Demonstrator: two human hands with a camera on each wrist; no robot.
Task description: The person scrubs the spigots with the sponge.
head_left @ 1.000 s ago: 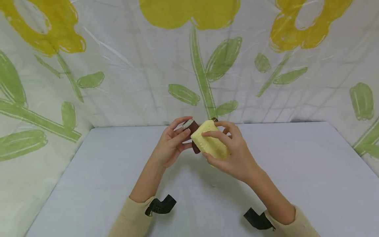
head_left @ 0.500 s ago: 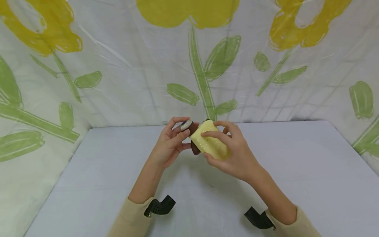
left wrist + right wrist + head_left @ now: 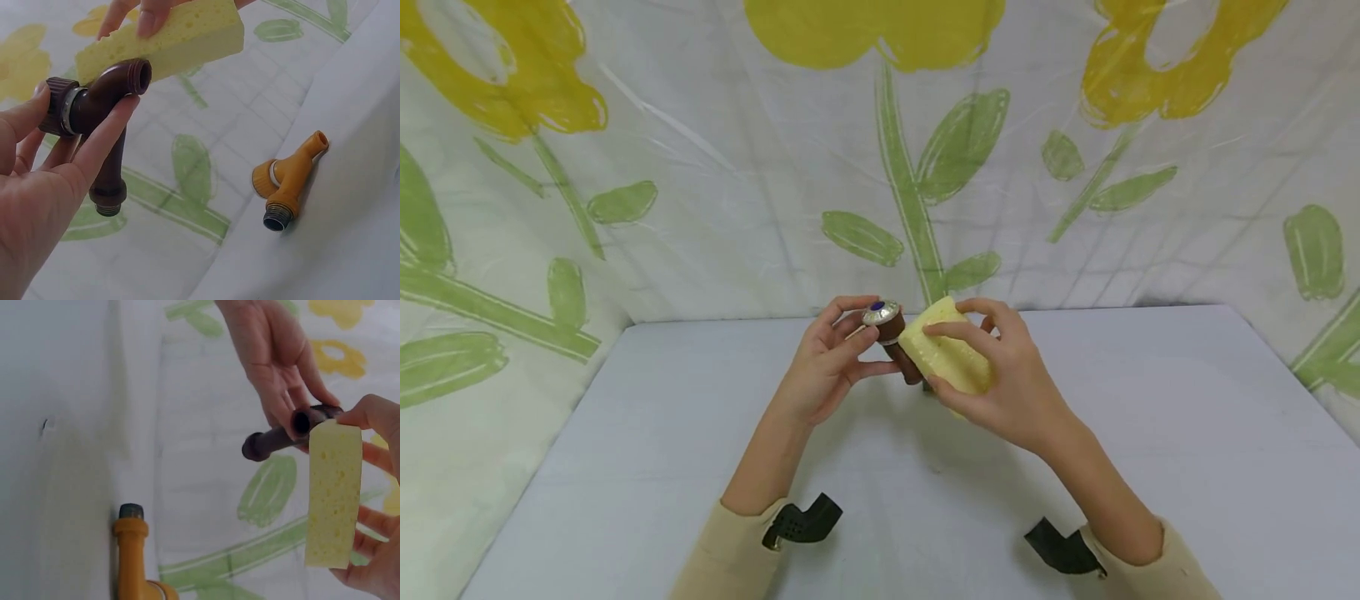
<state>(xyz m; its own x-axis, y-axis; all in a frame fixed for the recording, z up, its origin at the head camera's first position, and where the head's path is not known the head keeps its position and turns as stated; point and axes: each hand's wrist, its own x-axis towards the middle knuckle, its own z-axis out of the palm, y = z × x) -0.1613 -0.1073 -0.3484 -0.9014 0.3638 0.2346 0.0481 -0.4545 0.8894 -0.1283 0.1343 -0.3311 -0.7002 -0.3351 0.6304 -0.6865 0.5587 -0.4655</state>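
Left hand: your left hand [image 3: 823, 362] holds the brown fitting [image 3: 111, 100] up above the table, thumb and fingers pinching its ribbed cap [image 3: 59, 106] while one finger reaches along beneath the short bent outlet.
Right hand: your right hand [image 3: 1015, 375] grips the yellow sponge [image 3: 334, 497] between thumb and fingers, well short of wide open.
Brown fitting: it is raised between your hands, tilted, its cap toward your left palm; the head view shows a silvery cap top with a blue centre, and the left wrist view a pale ring behind the cap and a threaded end on the long leg.
Sponge and fitting: the sponge's edge meets the fitting's side in the views, though you cannot tell how firmly it presses.
Orange fitting: a similar orange fitting [image 3: 291, 172] lies on the white table [image 3: 625, 467], apart from both your hands, with a dark threaded end.
Wrists: black mounts [image 3: 807, 520] sit at the cuffs of your beige sleeves [image 3: 730, 550].
Backdrop: a white sheet [image 3: 737, 242] with yellow flowers [image 3: 876, 33] and green leaves stands behind the table.
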